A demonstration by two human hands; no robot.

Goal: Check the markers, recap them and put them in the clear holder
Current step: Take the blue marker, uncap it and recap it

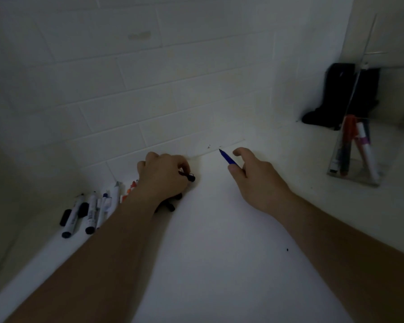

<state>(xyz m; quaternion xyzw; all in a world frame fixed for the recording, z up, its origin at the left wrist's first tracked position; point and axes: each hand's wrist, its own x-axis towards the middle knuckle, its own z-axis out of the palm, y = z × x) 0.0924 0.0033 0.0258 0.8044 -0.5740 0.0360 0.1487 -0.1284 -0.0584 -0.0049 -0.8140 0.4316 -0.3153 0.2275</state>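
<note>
White bench (219,241), loose markers (89,210) lying at left, left hand (163,176) curled round a small dark cap (191,177), right hand (257,176) pinching an uncapped blue marker (226,157) — tip toward the tiled wall (149,78), clear holder (357,148) far right — three markers standing inside.

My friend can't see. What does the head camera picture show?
A right hand holds an uncapped blue marker over a white counter. The left hand grips something small and dark beside loose markers; a clear holder stands far right.
</note>
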